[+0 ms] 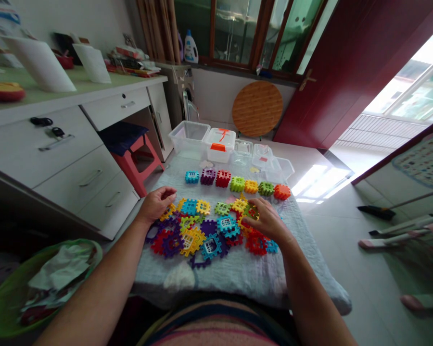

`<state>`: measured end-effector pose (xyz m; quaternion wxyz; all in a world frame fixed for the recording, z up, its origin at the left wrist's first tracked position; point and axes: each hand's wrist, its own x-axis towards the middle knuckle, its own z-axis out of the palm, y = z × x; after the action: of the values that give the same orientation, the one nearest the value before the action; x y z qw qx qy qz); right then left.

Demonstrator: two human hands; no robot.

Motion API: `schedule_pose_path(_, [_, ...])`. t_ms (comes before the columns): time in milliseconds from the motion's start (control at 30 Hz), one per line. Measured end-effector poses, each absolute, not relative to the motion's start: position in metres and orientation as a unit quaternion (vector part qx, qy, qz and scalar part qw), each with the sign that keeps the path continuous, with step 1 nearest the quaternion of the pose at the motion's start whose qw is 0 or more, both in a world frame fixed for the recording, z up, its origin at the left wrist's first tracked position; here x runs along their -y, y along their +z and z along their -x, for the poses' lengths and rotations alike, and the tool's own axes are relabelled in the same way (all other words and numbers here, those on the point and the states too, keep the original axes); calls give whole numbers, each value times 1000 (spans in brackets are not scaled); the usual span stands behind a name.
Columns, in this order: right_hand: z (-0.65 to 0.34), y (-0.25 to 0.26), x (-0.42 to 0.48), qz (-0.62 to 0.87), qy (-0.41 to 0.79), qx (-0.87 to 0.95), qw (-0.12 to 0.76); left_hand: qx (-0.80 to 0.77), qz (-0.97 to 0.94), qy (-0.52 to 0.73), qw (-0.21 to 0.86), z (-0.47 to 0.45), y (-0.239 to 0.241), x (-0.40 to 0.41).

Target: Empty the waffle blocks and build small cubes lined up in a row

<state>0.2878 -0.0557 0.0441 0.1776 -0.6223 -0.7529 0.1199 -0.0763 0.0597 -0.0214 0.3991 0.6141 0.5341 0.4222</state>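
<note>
A pile of toothed plastic building pieces lies on the cloth-covered table, with yellow [193, 240], blue [211, 246], purple [173, 242] and red [256, 242] ones overlapping. At the pile's left edge is my left hand [158, 204], fingers loosely bent and apart, close to a yellow piece [168, 211]. My right hand [269, 218] reaches over the right side. Its thumb and fingers are spread around an olive-green piece [253, 212]; whether they touch it I cannot tell. Behind the pile stands a row of assembled blocks, including a red block [223, 178] and an orange block [282, 192].
Along the table's far edge stand a clear bin [190, 137], a lidded box with an orange latch [221, 144] and smaller clear containers [242, 153]. Left are a pink stool [137, 163] and a green basket [0, 307]. Another person's foot [370, 244] shows at right.
</note>
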Motion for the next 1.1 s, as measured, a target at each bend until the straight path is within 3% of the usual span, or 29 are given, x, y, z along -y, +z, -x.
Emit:
schedule_pose_path(300, [-262, 52, 41, 614, 69, 776, 129, -535, -607, 427, 404, 74, -18, -58])
schedule_pose_path(633, [-205, 49, 11, 611, 54, 789, 11, -532, -607, 427, 406, 77, -22, -60])
schedule_pose_path(733, [-206, 48, 10, 612, 55, 788, 36, -538, -605, 427, 403, 76, -20, -60])
schedule_pose_path(967, [-272, 68, 20, 616, 97, 754, 206, -536, -607, 425, 406, 76, -21, -59])
schedule_pose_path(1100, [-307, 71, 41, 631, 95, 741, 210, -537, -610, 421, 401, 76, -21, -60])
